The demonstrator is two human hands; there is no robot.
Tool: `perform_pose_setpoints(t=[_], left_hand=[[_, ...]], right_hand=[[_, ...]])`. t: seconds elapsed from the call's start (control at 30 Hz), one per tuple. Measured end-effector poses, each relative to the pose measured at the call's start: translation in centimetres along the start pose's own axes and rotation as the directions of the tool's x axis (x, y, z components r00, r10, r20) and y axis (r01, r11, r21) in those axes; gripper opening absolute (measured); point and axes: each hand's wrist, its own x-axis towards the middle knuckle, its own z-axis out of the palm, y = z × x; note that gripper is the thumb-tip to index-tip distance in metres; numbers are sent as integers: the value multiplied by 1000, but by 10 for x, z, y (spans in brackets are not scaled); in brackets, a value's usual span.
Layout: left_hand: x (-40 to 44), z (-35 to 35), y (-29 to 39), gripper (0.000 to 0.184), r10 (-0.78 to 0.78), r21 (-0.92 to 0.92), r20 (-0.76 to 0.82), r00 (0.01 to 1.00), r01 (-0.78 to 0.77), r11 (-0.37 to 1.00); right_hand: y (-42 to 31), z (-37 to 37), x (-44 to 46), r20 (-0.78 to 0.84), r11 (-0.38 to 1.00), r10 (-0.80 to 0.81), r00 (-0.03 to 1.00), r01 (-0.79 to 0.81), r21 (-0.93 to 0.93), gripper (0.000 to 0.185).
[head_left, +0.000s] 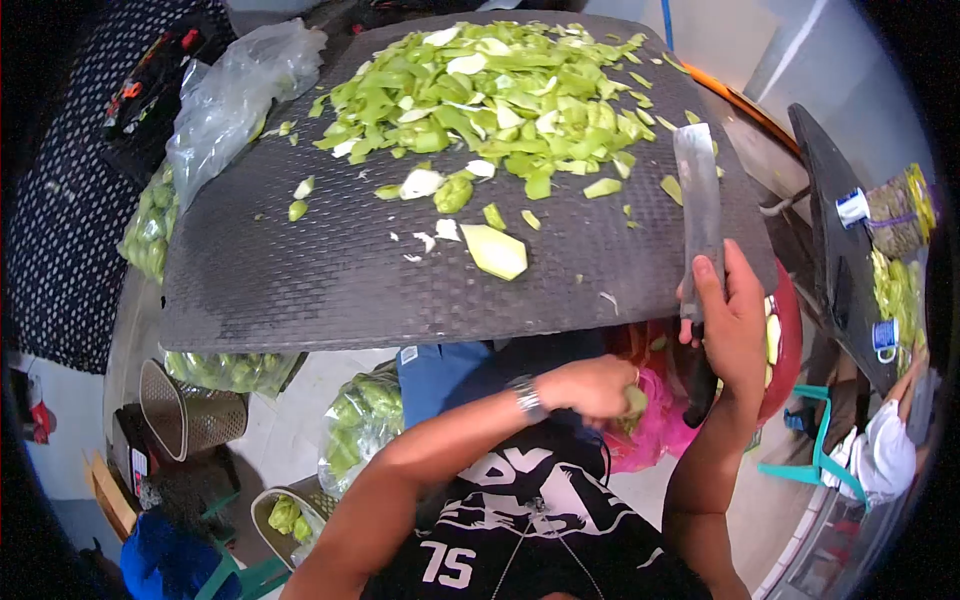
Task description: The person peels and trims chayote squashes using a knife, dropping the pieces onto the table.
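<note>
My right hand (736, 325) grips a large knife (699, 190), its broad blade pointing up over the right side of the dark woven-textured table (270, 290). My left hand (598, 388), with a metal watch on the wrist, reaches across below the table's near edge. Its fingers are closed on a green chayote (634, 402) at the mouth of a pink plastic bag (655, 425). On the tabletop lies a pale peeled chayote piece (495, 252). Behind it spreads a big heap of green peelings (490, 95), with loose scraps in front.
A red basin (786, 340) with pale pieces stands right of my knees. Clear bags of chayotes (360, 420) and a beige basket (190, 410) are at lower left. A crumpled plastic bag (235, 105) lies on the table's left corner. Another person (880, 450) sits at far right beside a second table.
</note>
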Motion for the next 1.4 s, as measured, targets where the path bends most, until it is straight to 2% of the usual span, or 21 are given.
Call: perform_pose_setpoints(t=[0.07, 0.1, 0.17, 0.27, 0.3, 0.4, 0.43, 0.47, 0.5, 0.53, 0.57, 0.67, 0.9, 1.0, 1.03, 1.1, 1.13, 1.17, 1.2, 1.3, 1.4], left_hand=[[55, 10, -1, 23, 89, 186, -112, 990, -67, 980], [79, 22, 1, 24, 237, -111, -140, 961, -253, 961], [111, 37, 4, 26, 447, -604, -316, 837, -541, 586], [58, 20, 20, 27, 455, -61, -356, 816, -506, 860], [63, 26, -4, 28, 529, -27, -421, 737, -593, 805], [-31, 3, 14, 22, 275, 100, -628, 728, -275, 956], [-50, 0, 4, 22, 319, 201, -775, 545, -266, 943], [-80, -5, 11, 24, 239, 217, -908, 345, -100, 971], [-100, -13, 13, 36, 54, 62, -978, 201, 35, 997], [-112, -22, -1, 38, 81, 77, -997, -17, 182, 980], [-128, -33, -6, 47, 41, 14, -996, -81, 316, 949], [-134, -64, -25, 57, -107, -84, -994, 8, 561, 824], [-81, -98, -17, 46, 244, 301, -953, 181, 460, 835], [-70, -101, -12, 47, 229, 312, -943, 241, 403, 860], [-72, -102, -18, 43, 257, 325, -939, 227, 348, 880], [-86, -103, -18, 34, -3, -92, -937, 349, -239, 967], [-96, -102, -20, 31, -95, -331, -886, 453, -476, 815], [-106, -98, -26, 32, -68, -503, -841, 537, -729, 463], [-110, -99, -30, 31, 233, -543, -804, 548, -835, 89], [-113, -77, -21, 28, 35, -458, -887, 460, -870, -184], [-116, -72, -24, 44, -131, -458, -849, 512, -837, -300]], right_hand=[[-1, -6, -9, -27, 998, -26, 999, 27, 51, 18], [0, -10, -14, -36, 998, -57, 998, 58, 33, 17], [3, -16, -18, -52, 992, -130, 990, 130, 0, 16], [0, -15, -23, -76, 988, -126, 989, 132, 80, 17], [0, -14, -22, -54, 987, -98, 994, 105, 123, 16], [1, -3, -17, 22, 979, -35, 999, 30, 203, 15], [1, 5, -16, 44, 980, -19, 999, 10, 197, 15], [2, 13, -14, 63, 981, -6, 998, -6, 192, 16], [4, 20, -13, 74, 983, -5, 997, -8, 186, 16], [7, 27, -13, 106, 980, -21, 994, -1, 201, 16], [10, 34, -11, 134, 977, -41, 990, 11, 215, 16], [9, 47, -11, 194, 986, -45, 980, 13, 165, 17], [12, 45, -27, 232, 996, 20, 972, -40, 83, 18], [19, 39, -29, 190, 996, 25, 981, -41, 81, 18], [20, 38, -31, 190, 994, 39, 981, -58, 98, 18], [18, 39, -32, 199, 987, 59, 978, -87, 134, 18], [16, 40, -34, 233, 987, 57, 971, -89, 132, 18], [13, 44, -37, 269, 987, 52, 962, -91, 132, 17], [11, 49, -40, 307, 987, 47, 950, -91, 130, 17], [9, 69, -48, 395, 993, 5, 919, -51, 106, 15], [9, 86, -56, 374, 996, -87, 923, 72, 55, 15]])
